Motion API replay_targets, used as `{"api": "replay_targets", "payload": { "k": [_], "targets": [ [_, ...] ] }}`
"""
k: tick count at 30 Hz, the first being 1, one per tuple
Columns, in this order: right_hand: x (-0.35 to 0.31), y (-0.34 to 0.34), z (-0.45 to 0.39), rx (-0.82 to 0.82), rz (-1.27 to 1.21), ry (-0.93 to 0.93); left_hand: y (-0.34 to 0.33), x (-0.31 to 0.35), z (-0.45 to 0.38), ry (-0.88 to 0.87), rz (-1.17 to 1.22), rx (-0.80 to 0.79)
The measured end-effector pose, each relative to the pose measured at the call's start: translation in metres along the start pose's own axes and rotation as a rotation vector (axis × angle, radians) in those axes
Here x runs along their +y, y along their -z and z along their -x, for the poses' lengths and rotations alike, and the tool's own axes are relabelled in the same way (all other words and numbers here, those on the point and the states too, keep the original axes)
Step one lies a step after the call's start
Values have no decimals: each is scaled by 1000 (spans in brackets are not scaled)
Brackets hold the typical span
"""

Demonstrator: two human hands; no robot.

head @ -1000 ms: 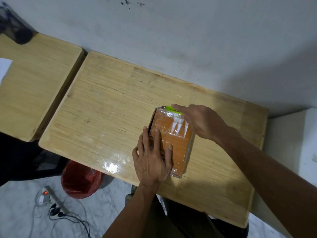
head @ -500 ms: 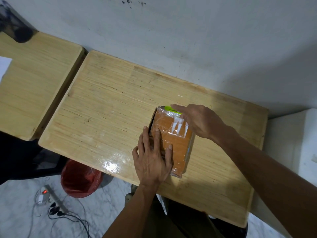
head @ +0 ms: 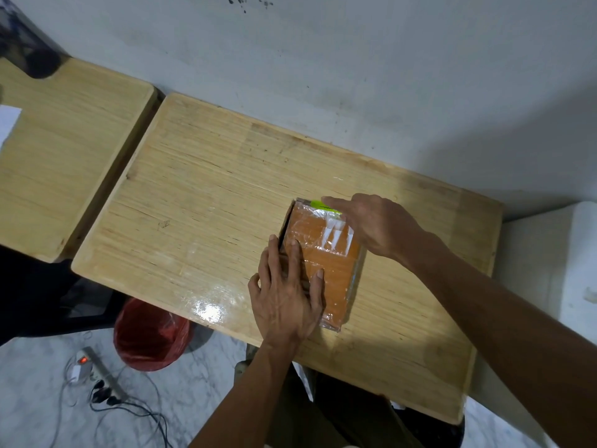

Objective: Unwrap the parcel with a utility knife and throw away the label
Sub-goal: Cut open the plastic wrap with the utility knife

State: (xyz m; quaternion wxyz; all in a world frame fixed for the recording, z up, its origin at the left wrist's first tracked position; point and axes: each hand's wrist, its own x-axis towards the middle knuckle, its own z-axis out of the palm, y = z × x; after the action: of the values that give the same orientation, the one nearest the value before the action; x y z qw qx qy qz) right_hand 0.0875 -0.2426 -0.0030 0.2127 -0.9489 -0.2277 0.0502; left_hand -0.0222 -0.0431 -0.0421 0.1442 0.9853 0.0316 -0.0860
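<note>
An orange parcel (head: 336, 273) wrapped in shiny clear film lies on the wooden table (head: 210, 195), right of its middle. White patches (head: 336, 236) show on its far part; I cannot tell whether they are a label or glare. My left hand (head: 284, 295) lies flat on the parcel's near left side, fingers spread, pressing it down. At the parcel's far edge my right hand (head: 378, 224) is closed around a yellow-green utility knife (head: 323, 206), index finger stretched along it. Only a short green piece of the knife shows; its blade is hidden.
A red-lined waste bin (head: 148, 341) stands on the floor under the table's near left edge, beside a power strip (head: 97, 367) with cables. A second wooden table (head: 64, 150) adjoins on the left. A white block (head: 549, 253) stands to the right, and a wall runs behind.
</note>
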Motion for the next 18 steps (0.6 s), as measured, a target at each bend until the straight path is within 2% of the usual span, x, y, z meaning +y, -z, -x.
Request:
{"api": "replay_targets", "payload": {
  "k": [6, 10, 15, 18],
  "targets": [
    [-6, 11, 10, -25, 57, -9, 0, 0, 0, 1, 0, -14],
    [-9, 5, 6, 23, 99, -36, 1, 1, 1, 3, 8, -17],
    [-20, 8, 1, -44, 179, -91, 1, 1, 1, 0, 2, -14],
    [-20, 12, 7, 2, 179, -81, 1, 1, 0, -1, 0, -20]
  ]
}}
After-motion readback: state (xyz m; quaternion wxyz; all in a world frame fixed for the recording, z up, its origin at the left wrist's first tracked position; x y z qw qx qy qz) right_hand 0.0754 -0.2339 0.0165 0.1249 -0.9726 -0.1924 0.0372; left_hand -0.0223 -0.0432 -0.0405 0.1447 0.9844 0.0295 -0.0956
